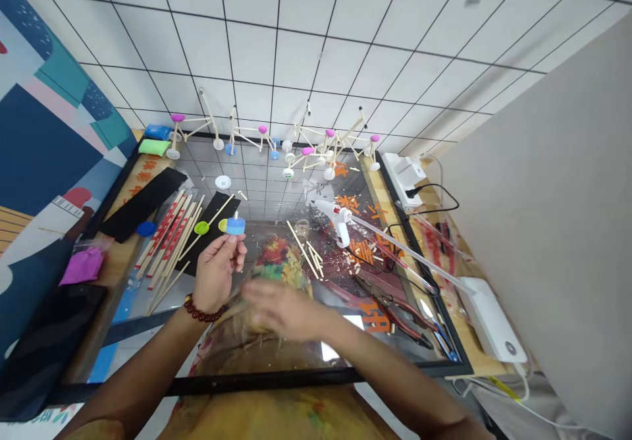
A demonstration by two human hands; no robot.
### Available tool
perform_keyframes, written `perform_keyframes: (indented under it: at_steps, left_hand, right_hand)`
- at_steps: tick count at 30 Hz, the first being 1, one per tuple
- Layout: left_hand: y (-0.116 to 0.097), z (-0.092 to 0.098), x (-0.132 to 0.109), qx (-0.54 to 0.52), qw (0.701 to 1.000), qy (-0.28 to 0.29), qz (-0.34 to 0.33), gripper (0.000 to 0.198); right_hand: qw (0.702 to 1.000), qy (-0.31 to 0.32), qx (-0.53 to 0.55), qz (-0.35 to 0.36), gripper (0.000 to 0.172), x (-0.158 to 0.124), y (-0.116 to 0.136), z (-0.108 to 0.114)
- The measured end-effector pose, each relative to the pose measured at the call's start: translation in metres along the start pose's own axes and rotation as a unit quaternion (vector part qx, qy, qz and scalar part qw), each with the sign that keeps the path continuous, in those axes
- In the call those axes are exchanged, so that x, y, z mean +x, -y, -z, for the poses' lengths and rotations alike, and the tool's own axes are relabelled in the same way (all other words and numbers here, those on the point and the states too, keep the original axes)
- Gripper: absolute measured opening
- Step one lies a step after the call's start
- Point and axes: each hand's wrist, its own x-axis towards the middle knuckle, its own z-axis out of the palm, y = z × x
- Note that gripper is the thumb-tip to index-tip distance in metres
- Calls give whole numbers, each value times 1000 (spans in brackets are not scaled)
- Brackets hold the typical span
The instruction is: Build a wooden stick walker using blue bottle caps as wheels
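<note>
My left hand [220, 265] pinches a blue bottle cap [236, 227], with a short pale tip standing up from it. My right hand [281, 307] is smeared by motion over the glass tabletop, just right of my left wrist; whether it holds anything is unclear. Behind the held cap, a yellow-green cap [201, 228] lies on a black strip [214, 216], close to a thin stick. Wooden sticks with red wrappers [170, 232] lie to the left. Several short sticks [311, 255] rest to the right of my left hand.
A white glue gun [340, 221] lies on the right, with pliers [392, 305] and wood scraps nearer me. Stick models with pink and white discs [307, 151] line the back edge. A power strip [402, 176], white lamp base [488, 321] and black phone [54, 341] sit at the sides.
</note>
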Motion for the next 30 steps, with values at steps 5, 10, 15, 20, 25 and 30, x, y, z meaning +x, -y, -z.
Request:
perform_keyframes:
  at_steps: [5, 10, 15, 20, 25, 30]
  left_hand:
    - [2, -1, -1, 3, 1000, 3, 6, 35]
    - [8, -3, -4, 38, 994, 64, 81, 41]
    - [20, 2, -7, 171, 969, 152, 91, 41]
    - [18, 8, -8, 444, 868, 161, -153, 33]
    - [11, 12, -10, 579, 696, 251, -344, 14]
    - [14, 16, -8, 624, 630, 339, -314, 15]
  right_hand:
    - [983, -131, -42, -120, 38, 25, -46, 33]
    - [948, -239, 120, -173, 24, 17, -38, 30]
    - [867, -237, 385, -209, 46, 13, -33, 12]
    - [821, -261, 435, -262, 34, 10, -38, 13]
    - [770, -335, 461, -287, 38, 4, -41, 13]
    - [765, -353, 460, -279, 39, 5, -44, 9]
